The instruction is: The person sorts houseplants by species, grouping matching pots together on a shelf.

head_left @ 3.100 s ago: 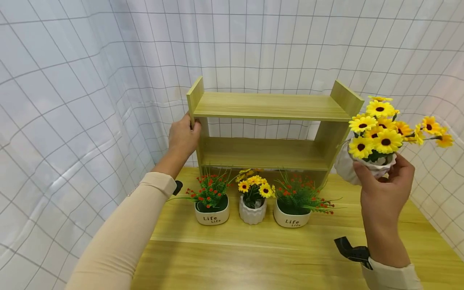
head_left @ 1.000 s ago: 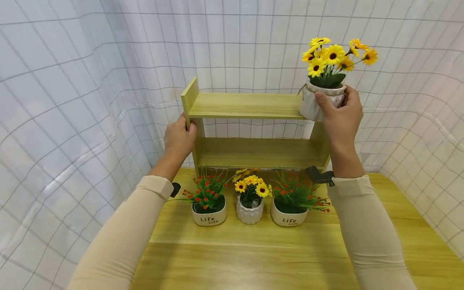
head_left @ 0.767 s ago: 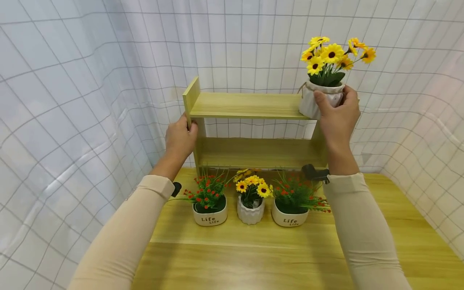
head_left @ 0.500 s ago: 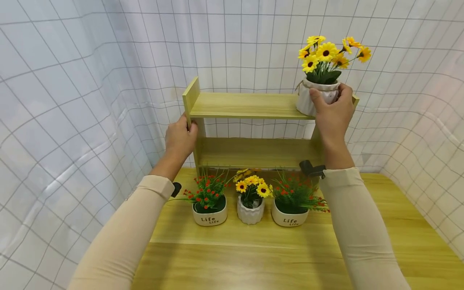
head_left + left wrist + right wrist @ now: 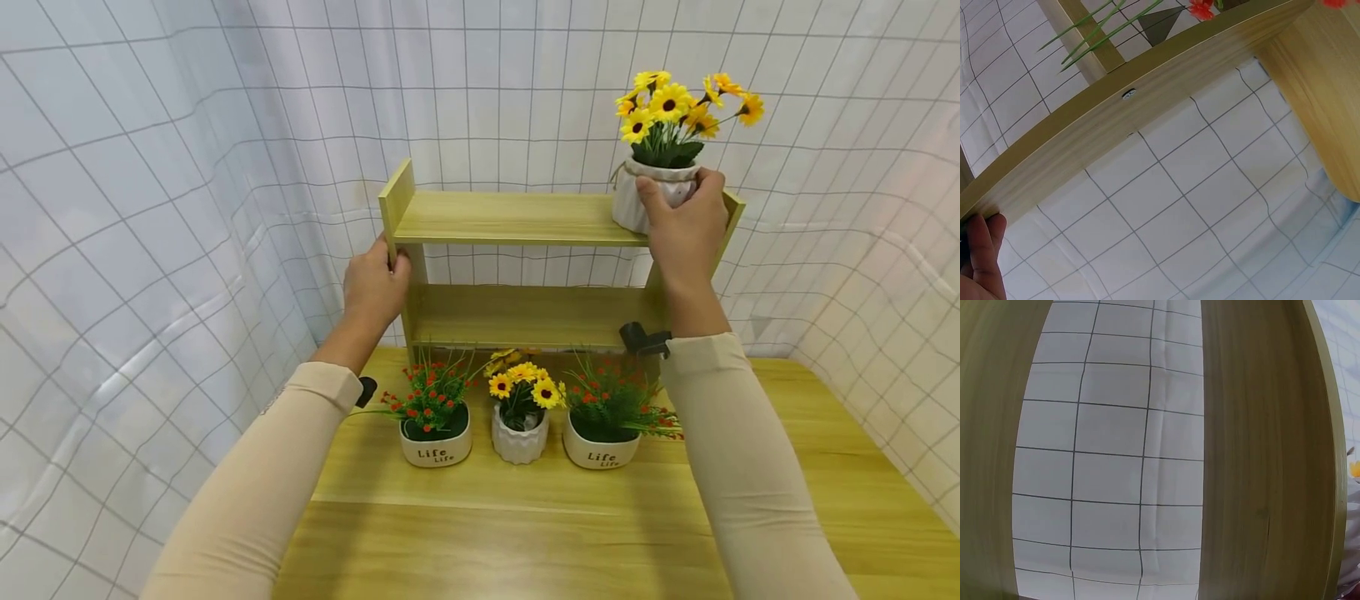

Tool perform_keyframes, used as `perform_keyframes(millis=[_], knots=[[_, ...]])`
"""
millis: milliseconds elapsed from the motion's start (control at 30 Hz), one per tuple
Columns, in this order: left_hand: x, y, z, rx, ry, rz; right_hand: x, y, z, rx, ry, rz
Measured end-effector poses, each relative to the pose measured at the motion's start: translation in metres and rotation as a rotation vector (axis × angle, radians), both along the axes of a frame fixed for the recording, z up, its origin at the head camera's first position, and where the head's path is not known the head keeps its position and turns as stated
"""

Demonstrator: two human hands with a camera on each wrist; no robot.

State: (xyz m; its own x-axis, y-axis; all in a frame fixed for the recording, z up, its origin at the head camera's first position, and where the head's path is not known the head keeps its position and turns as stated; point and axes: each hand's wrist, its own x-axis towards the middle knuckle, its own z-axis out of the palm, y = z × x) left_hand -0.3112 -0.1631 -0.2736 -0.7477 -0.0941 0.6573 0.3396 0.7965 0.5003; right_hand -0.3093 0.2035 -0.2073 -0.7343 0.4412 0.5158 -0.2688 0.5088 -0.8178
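Observation:
In the head view, my right hand (image 5: 686, 229) grips a white ruffled flowerpot (image 5: 628, 204) of yellow artificial sunflowers (image 5: 669, 104), thumb on the near side. The pot is upright at the right end of the top board of a two-board wooden shelf (image 5: 517, 218), its base overlapping the board. My left hand (image 5: 375, 283) holds the shelf's left side panel (image 5: 397, 200), thumb in front. In the left wrist view, fingers (image 5: 985, 250) press against that panel's outer face. Only a sliver of the pot (image 5: 1354, 512) shows in the right wrist view, beyond the top board.
On the wooden table (image 5: 480, 542) before the shelf stand a left "Life" pot (image 5: 435, 450) with red flowers, a small white sunflower pot (image 5: 520, 442) and a right "Life" pot (image 5: 600, 452). A white gridded curtain (image 5: 525, 100) surrounds the back and sides.
My right hand has carried the sunflower pot from right of the shelf, where it was tilted, up and left to the top board, now upright. Lately it shifted slightly left and back. Left hand stays.

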Motion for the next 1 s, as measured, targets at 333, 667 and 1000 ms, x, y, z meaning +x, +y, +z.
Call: perform_keyframes(millis=[333, 667, 1000], knots=[[0.002, 0.001, 0.0, 0.0, -0.011, 0.002, -0.004, 0.001, 0.001, 0.01, -0.016, 0.0], [0.001, 0.0, 0.0, 0.001, 0.006, 0.004, 0.004, 0.002, 0.0, -0.024, -0.03, 0.07], [0.0, 0.0, -0.002, -0.004, 0.027, 0.002, 0.04, -0.012, -0.021, -0.133, 0.2, 0.116]])
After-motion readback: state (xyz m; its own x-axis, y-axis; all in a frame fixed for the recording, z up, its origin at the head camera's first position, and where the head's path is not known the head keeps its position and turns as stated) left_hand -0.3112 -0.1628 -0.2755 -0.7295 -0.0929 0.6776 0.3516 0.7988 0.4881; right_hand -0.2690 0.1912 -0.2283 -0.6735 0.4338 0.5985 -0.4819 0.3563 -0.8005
